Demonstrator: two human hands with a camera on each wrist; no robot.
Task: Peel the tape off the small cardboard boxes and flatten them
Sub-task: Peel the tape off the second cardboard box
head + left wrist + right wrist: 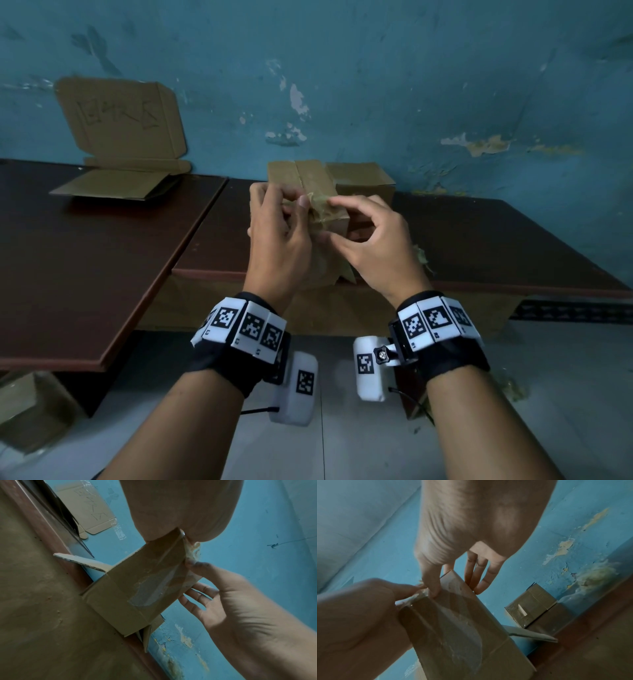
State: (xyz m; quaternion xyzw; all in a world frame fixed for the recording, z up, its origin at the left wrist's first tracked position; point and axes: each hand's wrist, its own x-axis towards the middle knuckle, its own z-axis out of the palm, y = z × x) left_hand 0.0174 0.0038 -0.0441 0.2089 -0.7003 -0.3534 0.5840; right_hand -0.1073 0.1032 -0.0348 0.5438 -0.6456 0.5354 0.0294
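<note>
Head view: small cardboard box [317, 192] is held up over the table's [479, 240] near edge, open air beneath; left hand [279, 229] grips its side, right hand [373, 243] pinches crumpled tape [317, 199] at its top corner

My head view looks down over both wrists; each wrist view looks up close; all share the held box [318, 192].
</note>
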